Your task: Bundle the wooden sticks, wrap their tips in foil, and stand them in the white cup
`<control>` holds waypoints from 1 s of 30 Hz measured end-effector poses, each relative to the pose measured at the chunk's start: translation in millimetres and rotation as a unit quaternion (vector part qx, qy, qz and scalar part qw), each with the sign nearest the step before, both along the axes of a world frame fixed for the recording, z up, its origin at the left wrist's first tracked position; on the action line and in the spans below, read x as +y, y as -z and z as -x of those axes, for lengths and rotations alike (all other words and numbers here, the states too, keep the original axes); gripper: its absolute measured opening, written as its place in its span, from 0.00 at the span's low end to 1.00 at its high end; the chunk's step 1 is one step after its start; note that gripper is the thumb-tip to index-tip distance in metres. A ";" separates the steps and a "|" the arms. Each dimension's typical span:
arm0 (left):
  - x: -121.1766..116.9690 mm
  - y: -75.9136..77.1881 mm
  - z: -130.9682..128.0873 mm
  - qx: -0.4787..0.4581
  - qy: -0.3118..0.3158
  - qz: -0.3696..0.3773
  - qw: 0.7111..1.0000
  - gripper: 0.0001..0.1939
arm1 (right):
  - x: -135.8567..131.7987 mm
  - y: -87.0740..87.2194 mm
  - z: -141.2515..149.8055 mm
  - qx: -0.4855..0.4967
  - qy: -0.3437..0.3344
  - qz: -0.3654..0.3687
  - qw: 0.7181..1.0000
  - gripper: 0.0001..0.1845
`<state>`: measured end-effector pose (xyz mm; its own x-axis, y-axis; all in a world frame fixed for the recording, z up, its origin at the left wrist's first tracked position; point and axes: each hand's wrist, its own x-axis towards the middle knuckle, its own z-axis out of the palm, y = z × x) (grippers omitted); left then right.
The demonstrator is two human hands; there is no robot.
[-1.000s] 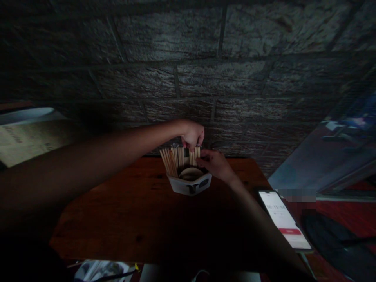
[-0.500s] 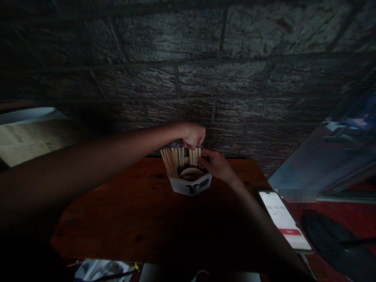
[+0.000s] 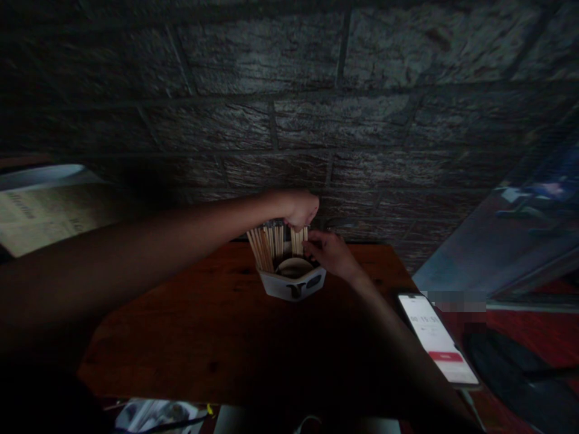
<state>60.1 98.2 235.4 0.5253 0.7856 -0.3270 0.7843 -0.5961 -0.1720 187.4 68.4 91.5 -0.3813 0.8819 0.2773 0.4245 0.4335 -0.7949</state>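
A white holder (image 3: 289,289) with dark markings on its front stands on the wooden table near the wall. Wooden chopsticks (image 3: 265,252) fill its left side and lean outward. A smaller bunch of chopsticks (image 3: 297,242) stands upright at its back right. My left hand (image 3: 302,210) reaches over from the left, its fingers curled down on the tops of that bunch. Beside the bunch, my right hand (image 3: 333,253) has thumb and fingers closed at its right edge; the fingertips are partly lost in the dark. A round pale rim (image 3: 294,266) shows inside the holder.
A lit phone (image 3: 436,337) with a running timer lies at the table's right edge, a cable below it. A dark stone-block wall (image 3: 298,126) rises directly behind the table (image 3: 181,343). At the left is a box with printed lettering (image 3: 54,214). Plastic-wrapped items (image 3: 158,415) lie below the front edge.
My left hand has shifted very slightly to the right over the chopsticks. My right hand stays nearly in place, and the holder has not moved.
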 end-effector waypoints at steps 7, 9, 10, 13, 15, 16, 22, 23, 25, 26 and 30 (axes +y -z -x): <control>-3.2 -2.8 -0.2 0.002 -0.005 0.017 1.000 0.21 | -2.0 -3.3 -0.4 0.002 0.001 -0.005 1.000 0.07; -4.2 -3.6 -0.3 0.000 -0.013 0.021 1.000 0.21 | -3.5 -6.1 -0.4 -0.001 0.006 -0.007 1.000 0.05; -4.6 -4.2 -0.5 -0.001 -0.016 0.025 1.000 0.21 | -4.2 -7.3 -0.3 0.000 0.008 -0.007 1.000 0.04; -5.6 -6.1 -1.1 -0.006 -0.021 0.029 0.999 0.21 | -5.5 -9.4 0.6 0.004 0.007 -0.006 1.000 0.04; -6.2 -6.6 -1.6 -0.005 -0.020 0.028 0.999 0.20 | -5.8 -9.6 1.3 0.004 0.009 -0.006 1.000 0.04; -6.5 -6.6 -1.9 -0.004 -0.018 0.027 0.999 0.20 | -5.8 -9.5 1.5 0.002 0.011 -0.007 1.000 0.04; -11.3 -5.5 -4.5 0.031 0.013 -0.001 0.999 0.20 | -4.7 -9.4 -0.7 -0.016 0.000 -0.021 1.000 0.08; -12.3 -5.6 -4.8 0.034 0.017 -0.005 0.999 0.20 | -4.2 -9.3 -1.3 -0.019 -0.003 -0.018 1.000 0.09; -13.4 -5.7 -4.7 0.034 0.020 -0.007 0.999 0.20 | -2.8 -8.5 -2.0 -0.021 -0.003 -0.005 1.000 0.10; -13.3 -5.6 -4.3 0.031 0.020 -0.005 0.999 0.20 | -2.0 -7.6 -2.0 -0.021 -0.002 0.002 1.000 0.10; -9.4 -4.0 -1.6 0.020 0.017 0.003 1.000 0.19 | 1.4 -2.2 -0.7 -0.016 0.007 0.018 1.000 0.12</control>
